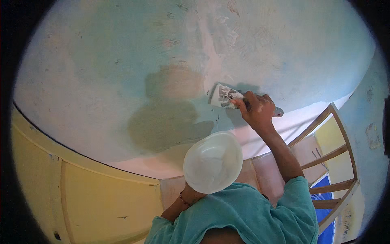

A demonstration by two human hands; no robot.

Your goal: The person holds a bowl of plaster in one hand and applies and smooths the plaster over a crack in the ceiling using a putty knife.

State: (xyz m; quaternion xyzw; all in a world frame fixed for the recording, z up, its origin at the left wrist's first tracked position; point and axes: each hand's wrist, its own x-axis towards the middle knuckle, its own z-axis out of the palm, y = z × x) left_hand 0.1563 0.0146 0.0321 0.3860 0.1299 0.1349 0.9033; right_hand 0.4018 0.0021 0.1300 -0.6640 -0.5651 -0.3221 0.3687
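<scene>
White-smeared scraper (221, 97) at a patchy wall (101, 44), pale bowl held below

Nearest the camera: teal shirt (239, 211), short-sleeved, filling the lower middle of the view. Left forearm comes out on the left side, a thin dark bracelet (183, 199) at the wrist. Left hand (195, 194) holds the bowl (213, 162) from its near, lower side; most of the fingers are hidden behind it. Bowl is whitish, translucent, tilted so that its inside faces the camera. Lighter patch within; cannot tell whether paste or the bowl's own base.

Right arm reaches up and forward. Right hand (259, 109) is closed around the scraper's handle, whose rounded grey end shows past the little-finger side. Blade points to the left, coated white with dark smudges, its edge at the wall; contact cannot be confirmed.

Wall surface: blue-green and pinkish white, with a pale streak above the blade and rough, scratched marks around it. Person's shadow (166, 122) falls on it, left of the scraper.

Beyond, at right: wooden frame (331, 156) with crossbars, blue cloth-like sheet (323, 221) behind it. At left, yellow panel (109, 199). Farthest: reddish floor (270, 173), partly hidden by bowl and arm.
</scene>
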